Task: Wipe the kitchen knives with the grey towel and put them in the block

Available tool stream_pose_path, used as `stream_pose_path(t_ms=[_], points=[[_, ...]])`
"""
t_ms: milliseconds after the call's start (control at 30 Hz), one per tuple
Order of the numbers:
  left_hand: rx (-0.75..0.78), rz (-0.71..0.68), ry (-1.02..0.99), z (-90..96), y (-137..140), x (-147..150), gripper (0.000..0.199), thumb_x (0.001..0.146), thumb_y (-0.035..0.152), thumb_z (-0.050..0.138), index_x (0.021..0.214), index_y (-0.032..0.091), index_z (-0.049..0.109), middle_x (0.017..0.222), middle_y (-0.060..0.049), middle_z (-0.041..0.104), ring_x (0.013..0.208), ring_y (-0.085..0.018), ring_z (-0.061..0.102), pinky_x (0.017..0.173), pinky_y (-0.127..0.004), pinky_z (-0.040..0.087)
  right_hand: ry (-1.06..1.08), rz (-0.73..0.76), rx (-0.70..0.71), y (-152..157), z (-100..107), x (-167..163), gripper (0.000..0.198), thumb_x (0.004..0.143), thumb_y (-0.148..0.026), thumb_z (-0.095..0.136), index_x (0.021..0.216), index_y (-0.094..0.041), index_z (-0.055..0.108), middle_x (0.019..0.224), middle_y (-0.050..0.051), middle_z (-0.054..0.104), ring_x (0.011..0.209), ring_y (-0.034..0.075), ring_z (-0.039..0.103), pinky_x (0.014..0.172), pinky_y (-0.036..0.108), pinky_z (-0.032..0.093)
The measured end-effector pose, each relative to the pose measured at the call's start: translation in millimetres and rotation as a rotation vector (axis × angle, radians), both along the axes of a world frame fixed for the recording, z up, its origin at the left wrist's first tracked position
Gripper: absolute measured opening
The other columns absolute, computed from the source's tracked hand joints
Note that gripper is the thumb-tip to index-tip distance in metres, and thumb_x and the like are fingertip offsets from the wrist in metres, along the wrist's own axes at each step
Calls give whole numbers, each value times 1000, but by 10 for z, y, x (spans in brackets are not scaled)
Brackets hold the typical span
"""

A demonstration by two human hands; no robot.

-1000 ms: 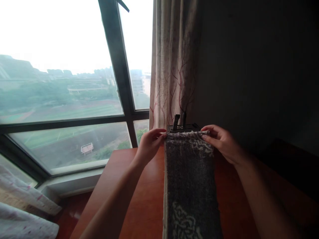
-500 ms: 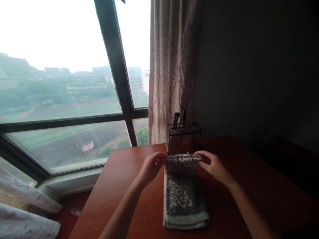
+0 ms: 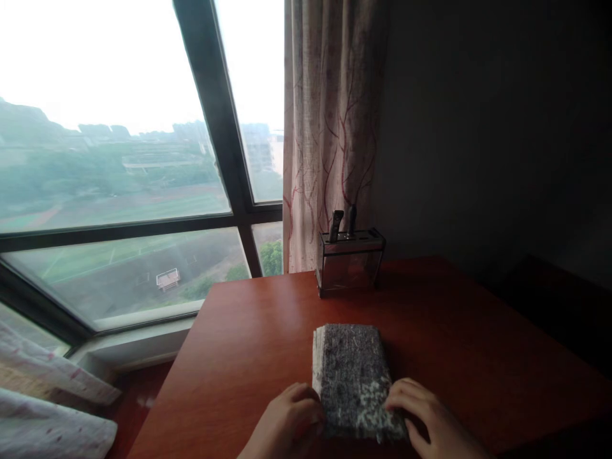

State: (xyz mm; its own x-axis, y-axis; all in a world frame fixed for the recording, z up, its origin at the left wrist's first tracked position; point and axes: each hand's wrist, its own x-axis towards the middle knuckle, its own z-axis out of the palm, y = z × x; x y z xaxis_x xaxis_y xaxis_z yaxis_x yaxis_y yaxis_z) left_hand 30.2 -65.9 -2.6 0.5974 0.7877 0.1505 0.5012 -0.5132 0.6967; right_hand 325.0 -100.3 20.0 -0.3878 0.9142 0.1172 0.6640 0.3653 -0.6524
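Note:
A grey towel (image 3: 351,370) lies folded into a compact stack on the table, with pale layered edges along its left side and a whitish pattern near its front right. My left hand (image 3: 294,417) is at the towel's near left corner, fingers curled in on the edge. At the near right corner, my right hand (image 3: 425,411) grips the towel between thumb and fingers. Part of the left fingertips is hidden by the hand itself.
The reddish-brown wooden table (image 3: 248,344) reaches from the window side to the dark wall. Toward its back stands a knife block (image 3: 351,258) with dark handles sticking up. Behind it hangs a patterned curtain (image 3: 315,127) beside the window frame (image 3: 210,108).
Both hands have come toward me from the far end, bringing the raised towel end over the near part. The towel is now shorter, and its light border is covered.

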Motion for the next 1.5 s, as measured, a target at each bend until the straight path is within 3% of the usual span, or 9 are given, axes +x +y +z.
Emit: stream_pose_path(t_ms=[100, 167, 300, 400, 600, 867, 1133, 1333, 1500], points=[[32, 76, -18, 79, 91, 93, 20, 92, 23, 46, 90, 24, 66, 94, -6, 68, 87, -18, 64, 78, -27, 50, 16, -143, 127, 83, -124, -82, 29, 85, -11, 45, 101, -24, 65, 102, 6, 67, 97, 20, 65, 86, 30, 53], [81, 90, -11, 102, 184, 182, 22, 91, 21, 47, 102, 26, 65, 110, -7, 66, 100, -20, 62, 87, -31, 50, 17, -249, 243, 151, -238, -205, 29, 90, -16, 42, 110, -23, 63, 112, 9, 66, 104, 22, 64, 90, 33, 53], [195, 39, 123, -10, 328, 304, 54, 79, 25, 65, 132, 30, 51, 150, -11, 40, 136, -33, 37, 109, -52, 35, -57, -297, 377, 244, -504, -482, 44, 90, -19, 45, 134, -23, 49, 139, 10, 52, 128, 26, 49, 104, 42, 46], [187, 3, 212, -150, 349, 297, 74, 75, 33, 71, 142, 30, 40, 157, -12, 28, 142, -36, 24, 112, -57, 28, -113, -306, 376, 259, -711, -558, 54, 89, -22, 49, 142, -22, 39, 150, 9, 40, 137, 29, 39, 108, 47, 42], [144, 8, 241, -281, 303, 216, 68, 82, 41, 63, 144, 31, 37, 158, -10, 26, 144, -35, 22, 113, -56, 28, -209, -244, 288, 225, -969, -453, 61, 92, -30, 50, 148, -25, 29, 156, 7, 30, 141, 29, 30, 111, 48, 38], [165, 19, 214, -226, 241, 177, 61, 84, 39, 61, 141, 29, 42, 158, -10, 27, 144, -33, 22, 113, -53, 28, -217, -165, 249, 168, -905, -341, 61, 92, -39, 52, 148, -26, 31, 158, 5, 25, 143, 29, 26, 112, 45, 36], [158, -6, 289, -207, 182, 147, 63, 87, 42, 57, 145, 32, 37, 159, -8, 25, 144, -32, 23, 114, -52, 28, -295, -151, 218, 174, -877, -286, 58, 92, -40, 49, 147, -28, 35, 158, 4, 25, 144, 28, 26, 113, 44, 33], [160, 80, 317, -257, 253, 454, 62, 85, 43, 58, 143, 31, 40, 157, -8, 29, 142, -33, 26, 114, -53, 25, -369, -128, 115, 431, -717, -41, 54, 92, -35, 43, 145, -30, 38, 157, 1, 28, 144, 24, 24, 116, 48, 24], [163, 148, 275, -245, 429, 866, 60, 84, 48, 56, 140, 28, 45, 154, -11, 35, 140, -35, 29, 113, -55, 25, -393, -143, 82, 790, -661, 266, 57, 86, -25, 43, 143, -27, 42, 155, 2, 33, 143, 22, 27, 116, 46, 24]])
